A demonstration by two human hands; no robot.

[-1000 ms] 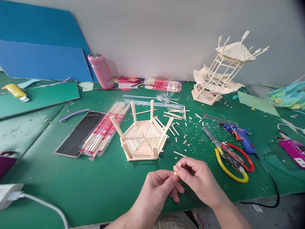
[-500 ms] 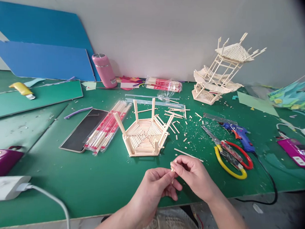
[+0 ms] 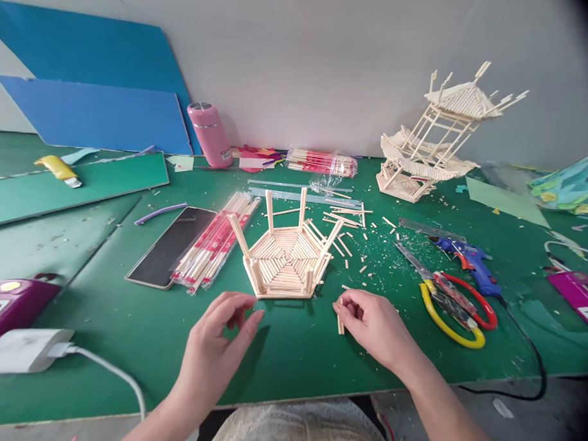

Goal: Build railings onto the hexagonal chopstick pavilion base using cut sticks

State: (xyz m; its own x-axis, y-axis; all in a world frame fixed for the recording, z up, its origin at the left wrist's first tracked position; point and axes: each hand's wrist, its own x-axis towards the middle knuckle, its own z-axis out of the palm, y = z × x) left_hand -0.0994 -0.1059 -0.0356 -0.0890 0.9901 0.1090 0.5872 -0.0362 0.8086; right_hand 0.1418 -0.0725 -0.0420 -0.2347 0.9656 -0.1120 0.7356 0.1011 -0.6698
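A hexagonal base of wooden sticks (image 3: 285,262) with several upright posts stands on the green mat (image 3: 289,355). My right hand (image 3: 370,323) pinches a short wooden stick (image 3: 340,323), its lower end near the mat, just right of the base. My left hand (image 3: 222,337) hovers in front of the base with fingers loosely curled and apart, holding nothing.
Wrapped chopstick packs (image 3: 216,240) and a phone (image 3: 170,245) lie left of the base. Cutters with red and yellow handles (image 3: 452,303), a blue glue gun (image 3: 470,262) and loose stick offcuts lie right. A stick pagoda model (image 3: 439,139) and pink bottle (image 3: 210,134) stand at the back.
My hands have parted. The left hand let go of the stick and moved left; the right hand kept the stick and lowered it toward the mat.
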